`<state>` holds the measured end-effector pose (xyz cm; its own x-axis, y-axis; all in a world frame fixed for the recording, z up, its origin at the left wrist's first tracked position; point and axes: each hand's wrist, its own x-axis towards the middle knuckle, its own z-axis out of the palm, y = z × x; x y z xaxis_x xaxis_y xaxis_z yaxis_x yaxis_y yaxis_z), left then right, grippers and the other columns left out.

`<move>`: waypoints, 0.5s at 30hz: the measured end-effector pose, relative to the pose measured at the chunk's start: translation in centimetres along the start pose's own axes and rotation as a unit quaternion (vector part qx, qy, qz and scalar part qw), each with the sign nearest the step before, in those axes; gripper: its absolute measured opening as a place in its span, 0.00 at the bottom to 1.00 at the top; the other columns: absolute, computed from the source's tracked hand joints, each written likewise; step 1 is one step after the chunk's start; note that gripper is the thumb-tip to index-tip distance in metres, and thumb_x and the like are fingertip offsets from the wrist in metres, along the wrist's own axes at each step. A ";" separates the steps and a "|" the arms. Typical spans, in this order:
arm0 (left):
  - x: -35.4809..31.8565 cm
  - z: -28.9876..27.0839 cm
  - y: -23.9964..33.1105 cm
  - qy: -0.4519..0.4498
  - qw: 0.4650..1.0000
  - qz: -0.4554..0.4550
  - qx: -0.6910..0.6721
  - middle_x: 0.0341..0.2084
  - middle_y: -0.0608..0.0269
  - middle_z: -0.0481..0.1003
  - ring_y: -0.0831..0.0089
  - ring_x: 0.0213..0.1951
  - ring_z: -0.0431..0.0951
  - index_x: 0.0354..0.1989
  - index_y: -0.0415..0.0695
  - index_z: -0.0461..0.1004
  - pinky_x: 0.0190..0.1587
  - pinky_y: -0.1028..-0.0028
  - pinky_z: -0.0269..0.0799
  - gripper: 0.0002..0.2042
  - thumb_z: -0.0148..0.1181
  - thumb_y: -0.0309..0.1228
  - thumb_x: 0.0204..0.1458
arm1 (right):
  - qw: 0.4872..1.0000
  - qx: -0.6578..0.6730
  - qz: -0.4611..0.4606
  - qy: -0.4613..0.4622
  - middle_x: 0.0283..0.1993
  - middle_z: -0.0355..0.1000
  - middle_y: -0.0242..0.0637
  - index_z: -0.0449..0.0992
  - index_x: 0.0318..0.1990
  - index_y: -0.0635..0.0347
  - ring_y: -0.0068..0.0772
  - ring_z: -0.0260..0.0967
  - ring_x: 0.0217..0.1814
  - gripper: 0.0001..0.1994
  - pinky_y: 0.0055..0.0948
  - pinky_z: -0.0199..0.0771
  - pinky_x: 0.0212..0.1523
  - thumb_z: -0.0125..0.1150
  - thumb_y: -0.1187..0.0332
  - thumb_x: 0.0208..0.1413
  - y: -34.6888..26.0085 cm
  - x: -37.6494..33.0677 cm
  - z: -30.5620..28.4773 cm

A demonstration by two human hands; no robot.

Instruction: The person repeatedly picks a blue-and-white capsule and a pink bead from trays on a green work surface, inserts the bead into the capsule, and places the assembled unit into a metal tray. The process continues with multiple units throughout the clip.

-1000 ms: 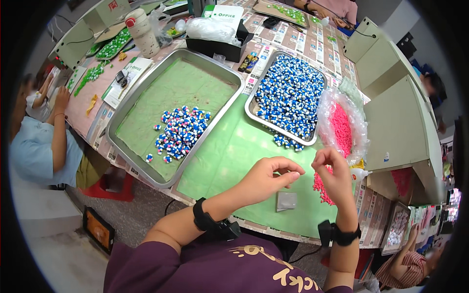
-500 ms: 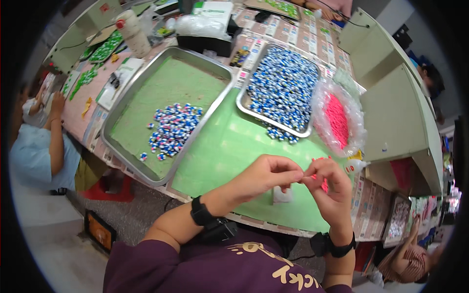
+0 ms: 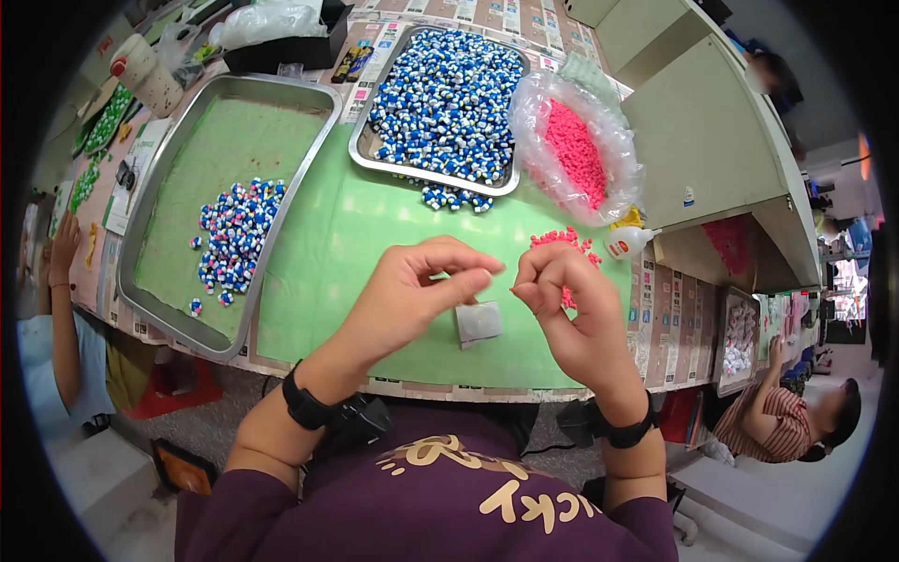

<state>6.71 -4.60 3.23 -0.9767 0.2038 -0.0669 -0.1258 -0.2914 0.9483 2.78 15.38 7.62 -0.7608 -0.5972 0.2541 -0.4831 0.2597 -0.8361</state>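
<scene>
My left hand is over the green mat, its thumb and forefinger brought together toward the right. Facing it across a small gap, my right hand pinches thumb against fingers. Whatever either hand holds is too small to make out. A small pale square block lies on the mat below and between the hands. Behind my right hand is a loose pile of small pink pieces. A white squeeze bottle with a pointed nozzle lies just beyond that pile.
A metal tray heaped with blue-and-white pieces stands at the back, some spilled before it. An open plastic bag holds pink pieces. Left is a larger tray with blue, white and pink pieces. A cabinet borders the right; people sit both sides.
My hands, whose fingertips met half a second ago, have moved apart. The pale block now shows fully between them. The whole view has shifted, with the trays appearing farther left and higher.
</scene>
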 end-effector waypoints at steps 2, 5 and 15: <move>-0.2 -1.0 -0.3 0.022 0.999 0.040 0.023 0.41 0.64 0.75 0.77 0.40 0.75 0.50 0.37 0.76 0.47 0.75 0.74 0.13 0.55 0.22 0.58 | 0.997 -0.041 0.022 -0.056 0.29 0.67 0.39 0.63 0.29 0.62 0.40 0.66 0.33 0.10 0.33 0.68 0.36 0.55 0.87 0.44 0.2 -0.2 0.0; -0.7 -2.1 0.1 0.048 0.998 0.039 0.027 0.42 0.64 0.75 0.76 0.42 0.76 0.51 0.36 0.75 0.49 0.74 0.74 0.13 0.54 0.22 0.58 | 0.987 -0.109 0.039 -0.110 0.27 0.65 0.40 0.64 0.30 0.61 0.45 0.65 0.32 0.09 0.39 0.65 0.35 0.53 0.85 0.43 0.9 -0.9 0.6; -1.4 -1.9 0.9 0.071 0.996 0.002 -0.053 0.41 0.59 0.78 0.72 0.44 0.79 0.49 0.35 0.74 0.48 0.74 0.75 0.13 0.60 0.20 0.55 | 0.984 -0.125 0.056 -0.115 0.27 0.67 0.40 0.63 0.30 0.61 0.45 0.66 0.32 0.09 0.38 0.65 0.35 0.54 0.84 0.45 0.9 -0.5 0.8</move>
<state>7.61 -6.89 3.58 -0.9911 0.0707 -0.1129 -0.1316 -0.3902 0.9113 3.08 15.28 6.37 -0.7114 -0.7023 0.0269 -0.5155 0.4955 -0.6991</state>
